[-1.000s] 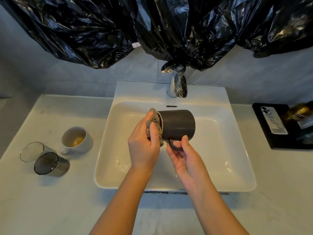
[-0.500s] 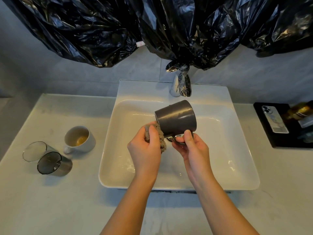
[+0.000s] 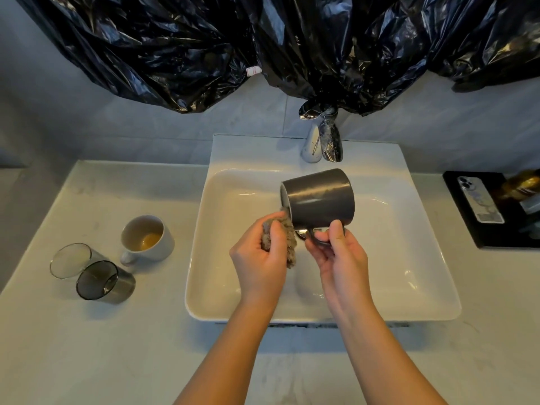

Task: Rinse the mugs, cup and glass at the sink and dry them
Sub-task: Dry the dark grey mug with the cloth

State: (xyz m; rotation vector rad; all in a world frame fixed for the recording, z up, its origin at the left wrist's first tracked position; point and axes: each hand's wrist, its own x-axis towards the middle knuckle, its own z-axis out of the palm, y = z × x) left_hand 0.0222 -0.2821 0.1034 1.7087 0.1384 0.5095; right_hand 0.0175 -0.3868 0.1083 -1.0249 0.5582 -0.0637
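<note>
Grey and glossy, the mug [image 3: 320,200] lies on its side in the air over the sink [image 3: 423,299], mouth turned to the left and handle pointing down toward me. My right hand [image 3: 340,258] has it by that handle alone: thumb on the near side and fingers curled behind, pinching it. The palm stays clear of the mug's body.

My left hand [image 3: 258,260] is closed round a brownish cloth [image 3: 285,239] — fingers folded over it, thumb across the top. One bunched corner of the cloth touches the lower edge of the mug's rim; a loose end hangs down between my two hands. The hands are close together but do not touch.

Behind the mug stands the tap [image 3: 320,143], under crumpled black plastic [image 3: 204,48]. On the counter [image 3: 87,346] to the left wait the white mug [image 3: 159,244] with yellowish dregs in it, the clear glass [image 3: 71,260] and the smoky cup [image 3: 102,282] — glass and cup just beside each other. At far right a phone [image 3: 479,201] lies on a black tray [image 3: 470,229].
</note>
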